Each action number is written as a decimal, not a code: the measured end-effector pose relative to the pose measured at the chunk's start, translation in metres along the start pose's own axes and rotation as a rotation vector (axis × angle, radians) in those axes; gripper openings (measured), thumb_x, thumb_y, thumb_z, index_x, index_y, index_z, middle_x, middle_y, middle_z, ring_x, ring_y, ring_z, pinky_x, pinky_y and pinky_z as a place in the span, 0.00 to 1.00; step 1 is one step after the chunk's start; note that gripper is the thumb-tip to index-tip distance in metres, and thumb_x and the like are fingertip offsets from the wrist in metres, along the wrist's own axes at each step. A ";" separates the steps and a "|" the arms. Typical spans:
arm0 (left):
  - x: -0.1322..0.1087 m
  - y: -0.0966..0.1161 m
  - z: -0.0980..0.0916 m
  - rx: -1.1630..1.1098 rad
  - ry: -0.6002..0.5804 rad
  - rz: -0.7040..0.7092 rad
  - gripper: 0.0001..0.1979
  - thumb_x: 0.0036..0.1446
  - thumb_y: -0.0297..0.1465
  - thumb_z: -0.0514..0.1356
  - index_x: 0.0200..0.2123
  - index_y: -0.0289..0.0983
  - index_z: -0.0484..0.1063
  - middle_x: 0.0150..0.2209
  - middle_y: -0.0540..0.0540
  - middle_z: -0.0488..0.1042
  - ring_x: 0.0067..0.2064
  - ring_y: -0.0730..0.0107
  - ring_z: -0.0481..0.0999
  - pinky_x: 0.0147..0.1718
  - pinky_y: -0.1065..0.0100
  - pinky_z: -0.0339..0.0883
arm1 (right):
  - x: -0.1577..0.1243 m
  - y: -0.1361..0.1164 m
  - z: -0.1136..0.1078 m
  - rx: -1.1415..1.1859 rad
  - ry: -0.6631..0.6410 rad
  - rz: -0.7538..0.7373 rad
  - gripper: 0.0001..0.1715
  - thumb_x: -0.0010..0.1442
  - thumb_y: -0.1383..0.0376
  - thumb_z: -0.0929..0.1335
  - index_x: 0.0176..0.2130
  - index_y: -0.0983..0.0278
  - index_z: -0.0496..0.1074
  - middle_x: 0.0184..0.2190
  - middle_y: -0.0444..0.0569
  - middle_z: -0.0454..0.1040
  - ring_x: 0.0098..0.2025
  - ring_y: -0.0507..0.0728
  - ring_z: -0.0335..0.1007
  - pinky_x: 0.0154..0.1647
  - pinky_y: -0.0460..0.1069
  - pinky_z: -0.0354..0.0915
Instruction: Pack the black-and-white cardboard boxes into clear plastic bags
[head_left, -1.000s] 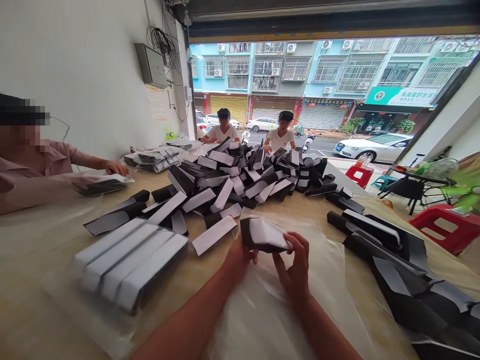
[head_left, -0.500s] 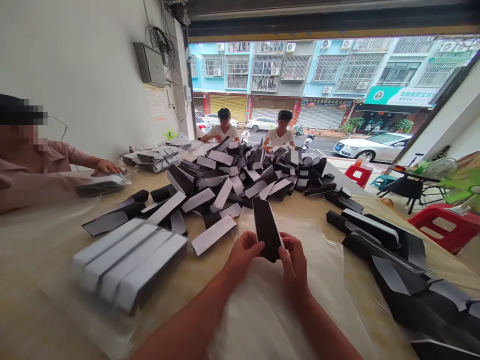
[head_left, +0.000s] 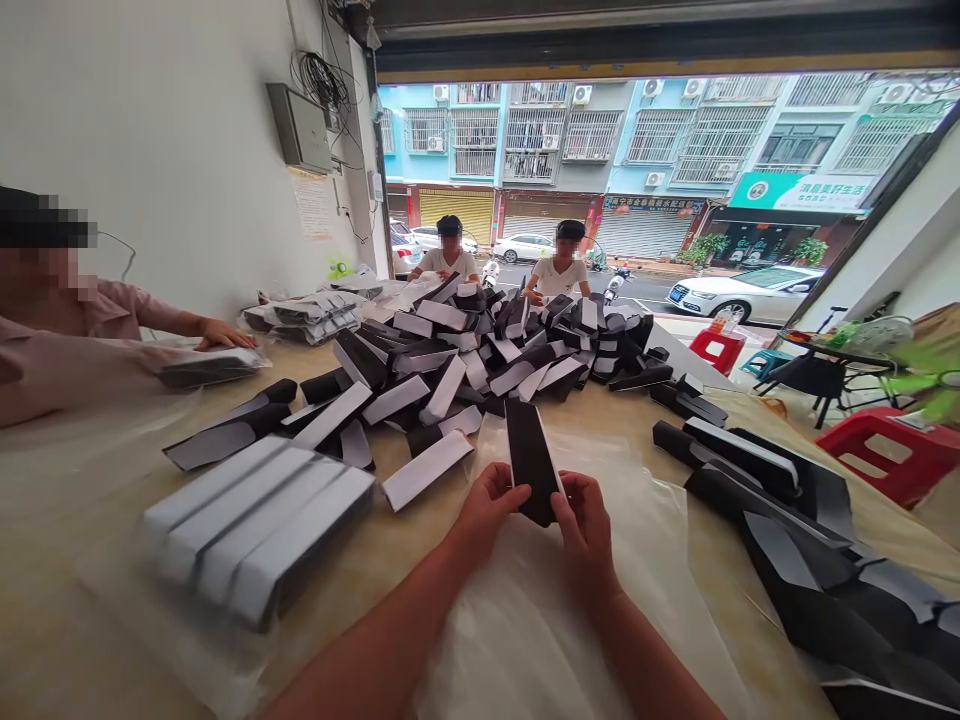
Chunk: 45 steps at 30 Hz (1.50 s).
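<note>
— Black cardboard box (head_left: 529, 455), the long narrow one: where has it got to?

— Work down to it. Biggest is the tan table (head_left: 622, 410), filling the lower frame. Across its middle lies the heap of black-and-white cardboard boxes (head_left: 465, 360). At right there is a spread of flat black card pieces (head_left: 787, 510), and at lower left a clear-wrapped stack of white-faced boxes (head_left: 259, 525). A clear plastic sheet (head_left: 525, 620) lies at bottom centre, under the wearer's forearms. Your box stands just above that sheet, centre frame, near the heap's front edge.

— Standing?

— On end, black face to us, its top leaning slightly toward the upper left. A second ago it lay sideways between the hands, white face up and looking half opened. Half a second ago it was already upright, as now.

— And the hold?

— Both the left hand (head_left: 486, 510) and the right hand (head_left: 585, 520) pinch its lower end, thumbs on the front, fingers drawn narrow and closed on the card.

— What does that tell you?

— I'd judge the turning is over: the piece reads flat and steady between both hands.

— Anyone else?

— At the left edge a pink-sleeved person's hand (head_left: 225, 335) rests on a bagged bundle (head_left: 210, 368). Two more people (head_left: 448, 262) sit at the far end, too small to tell what they hold.
</note>
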<state>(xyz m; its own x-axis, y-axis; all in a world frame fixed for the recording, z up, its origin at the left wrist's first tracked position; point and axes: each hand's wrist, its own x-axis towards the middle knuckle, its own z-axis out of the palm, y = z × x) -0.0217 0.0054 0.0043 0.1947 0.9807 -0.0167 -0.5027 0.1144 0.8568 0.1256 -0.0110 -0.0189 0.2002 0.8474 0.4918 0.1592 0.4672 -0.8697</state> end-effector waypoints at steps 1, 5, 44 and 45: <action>0.000 0.000 0.000 -0.002 -0.001 0.010 0.23 0.40 0.40 0.75 0.32 0.36 0.69 0.31 0.50 0.74 0.34 0.70 0.74 0.36 0.68 0.66 | 0.000 0.001 0.000 0.005 -0.003 -0.002 0.13 0.63 0.55 0.67 0.44 0.59 0.66 0.38 0.48 0.72 0.36 0.56 0.72 0.35 0.52 0.71; -0.001 0.000 -0.001 -0.011 0.008 0.015 0.24 0.40 0.41 0.75 0.33 0.37 0.68 0.31 0.50 0.74 0.34 0.69 0.74 0.36 0.67 0.66 | 0.000 0.001 0.000 -0.025 -0.034 -0.018 0.13 0.62 0.55 0.68 0.43 0.59 0.66 0.37 0.47 0.71 0.35 0.56 0.70 0.35 0.52 0.70; 0.000 0.001 -0.001 -0.003 -0.052 0.003 0.28 0.34 0.37 0.78 0.32 0.38 0.65 0.30 0.51 0.75 0.34 0.70 0.74 0.35 0.68 0.65 | 0.001 0.001 0.002 -0.064 -0.021 0.073 0.17 0.62 0.49 0.67 0.39 0.60 0.66 0.33 0.47 0.72 0.33 0.56 0.71 0.32 0.52 0.72; 0.000 0.001 -0.001 -0.004 -0.055 0.004 0.28 0.34 0.37 0.78 0.32 0.38 0.65 0.30 0.51 0.75 0.34 0.69 0.74 0.35 0.68 0.65 | 0.001 0.001 0.002 -0.062 -0.019 0.072 0.17 0.62 0.49 0.67 0.38 0.60 0.66 0.33 0.47 0.72 0.33 0.56 0.71 0.32 0.52 0.72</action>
<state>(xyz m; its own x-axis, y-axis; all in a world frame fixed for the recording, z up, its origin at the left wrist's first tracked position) -0.0232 0.0054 0.0046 0.2385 0.9710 0.0145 -0.5068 0.1117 0.8548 0.1241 -0.0097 -0.0191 0.1945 0.8831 0.4270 0.2044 0.3892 -0.8982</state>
